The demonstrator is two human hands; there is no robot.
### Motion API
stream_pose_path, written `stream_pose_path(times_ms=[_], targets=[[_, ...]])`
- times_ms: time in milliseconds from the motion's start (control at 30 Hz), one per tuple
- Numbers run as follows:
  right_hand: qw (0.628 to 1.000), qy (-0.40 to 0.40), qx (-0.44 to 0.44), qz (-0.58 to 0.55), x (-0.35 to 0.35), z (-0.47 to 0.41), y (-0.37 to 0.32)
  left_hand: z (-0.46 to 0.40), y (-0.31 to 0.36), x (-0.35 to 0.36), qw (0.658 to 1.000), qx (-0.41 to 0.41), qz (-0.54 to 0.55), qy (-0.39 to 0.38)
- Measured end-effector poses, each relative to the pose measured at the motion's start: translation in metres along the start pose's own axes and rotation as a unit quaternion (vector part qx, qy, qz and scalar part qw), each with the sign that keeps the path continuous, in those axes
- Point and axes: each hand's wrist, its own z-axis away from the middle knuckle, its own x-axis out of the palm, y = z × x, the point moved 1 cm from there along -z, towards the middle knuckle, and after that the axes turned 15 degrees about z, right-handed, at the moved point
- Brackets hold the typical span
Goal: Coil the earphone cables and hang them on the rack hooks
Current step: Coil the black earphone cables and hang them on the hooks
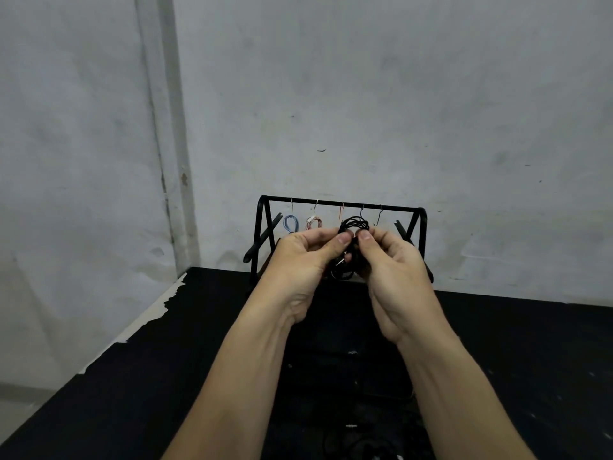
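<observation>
Both hands are holding a black cable (354,225) just in front of the rack (338,204). The left hand (300,260) is pinching the bundle with its thumb and fingers (343,238). The right hand (391,263) is pinching it from the other side. The top of the black cable is sticking up in loops above the fingers, right by the rack's top bar. More of it is hanging down between the two hands.

The rack is standing on the black tabletop (517,360), close to the wall. A blue cable (291,224) is already hanging near the rack's left end. A pink and white cable (313,223) is hanging just beside it. An empty hook (378,216) is hanging near the rack's right end.

I think the person is finishing the coil and getting ready to hang it. Next, one loop needs to be opened up and lifted over a free hook. The fingers need to stay tight so the coil is not falling apart. More dark cables seem to be lying on the tabletop well below the rack, but they are too dim to see well.
</observation>
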Motion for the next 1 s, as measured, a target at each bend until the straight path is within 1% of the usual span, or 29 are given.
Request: stream_pose_path(times_ms=[167,300,433,500,567,700,800,867,1000], targets=[[0.999,-0.007,0.025,-0.03,0.0008,0.0018,0.0004,0.0002,-0.0004,-0.0002,1.0,-0.005,-0.002,0.001],[0.999,-0.009,0.023,-0.029,0.0014,0.001,0.0029,0.001,0.0006,-0.0004,0.999,0.015,-0.039,0.012],[0.997,-0.005,-0.035,0.067,-0.0026,0.0024,0.0012,0.0001,0.0031,-0.0033,0.995,0.042,-0.085,0.025],[0.995,0.0,-0.045,0.09,-0.0031,0.0024,0.0016,-0.0003,0.0026,-0.0037,0.995,0.045,-0.089,0.03],[0.997,-0.001,-0.032,0.07,-0.0026,0.001,0.0018,0.0003,0.0012,-0.002,0.996,0.037,-0.073,0.027],[0.998,-0.037,0.013,-0.042,-0.0023,0.0002,-0.0009,0.0005,0.0001,0.0016,1.0,0.009,-0.014,0.008],[0.994,-0.051,0.032,-0.093,-0.0024,0.0005,-0.0018,0.0015,0.0026,0.0026,1.0,-0.006,0.007,0.003],[0.995,-0.043,0.029,-0.087,-0.0024,0.0005,-0.0015,0.0026,0.0041,0.0026,1.0,-0.003,-0.007,0.009],[0.999,-0.036,-0.009,-0.01,-0.007,0.001,-0.0031,0.0014,0.002,0.0016,0.997,0.043,-0.062,0.033]])
